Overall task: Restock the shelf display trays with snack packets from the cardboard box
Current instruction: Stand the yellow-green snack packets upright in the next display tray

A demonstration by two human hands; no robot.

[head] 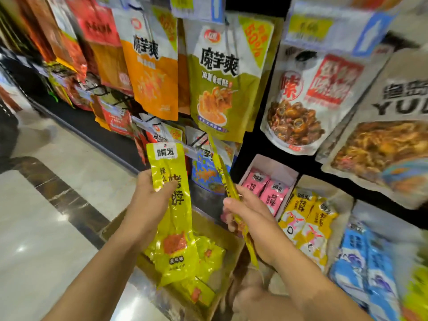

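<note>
Head view: left hand (148, 200) and right hand (252, 218), apart, each grip a glossy yellow-green snack packet (173, 218) above the brown cardboard box (215, 230); best squared upright before traying.

Open to the left over the floor (46, 216). Blocked above by hanging bags (222, 89) dangling low. Room at the bare far end of the pink-packet tray (273, 164); crowded rightward by yellow packets (308, 218) and blue packets (370, 262).
</note>
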